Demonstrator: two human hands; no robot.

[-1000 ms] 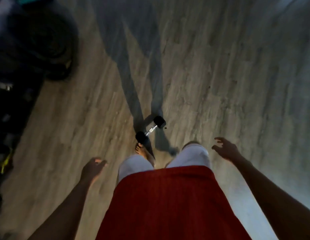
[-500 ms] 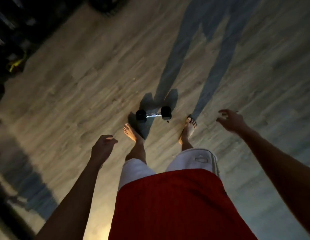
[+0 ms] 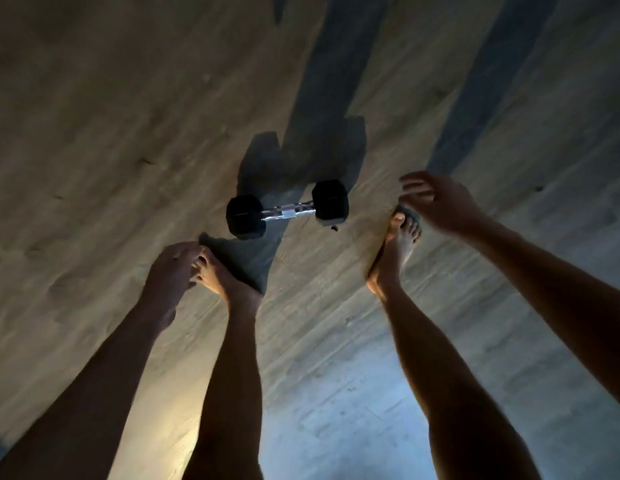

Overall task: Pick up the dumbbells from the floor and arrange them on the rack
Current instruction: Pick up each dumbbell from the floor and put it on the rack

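A small dumbbell with two black hexagonal heads and a bright chrome handle [image 3: 287, 210] lies flat on the pale wood-grain plank floor [image 3: 111, 133], just above the middle of the view. Its bar runs roughly from 8 o'clock to 2 o'clock, the left head sitting a little lower in the picture than the right one. The heads look matte and faceted, the flat sides catching almost no light, while the handle shines with a lighter band near its middle and darker knurled stretches on either side. A tiny dark speck lies on the floor just at 5 o'clock of the right head. A long grey shadow [image 3: 322, 98] stretches from the dumbbell towards 12 o'clock. Two bare feet stand at either side of it: the left foot [image 3: 218, 275] at 7 o'clock of the dumbbell, the right foot [image 3: 398, 244] at 4 o'clock. The left hand [image 3: 170, 271] hangs at 8 o'clock of the dumbbell, beside the left foot, its fingers loosely curled and gripping nothing. The right hand [image 3: 436, 202] hovers at 3 o'clock of the dumbbell, above the toes of the right foot, fingers spread and slightly bent, empty as well. Neither hand touches the dumbbell.
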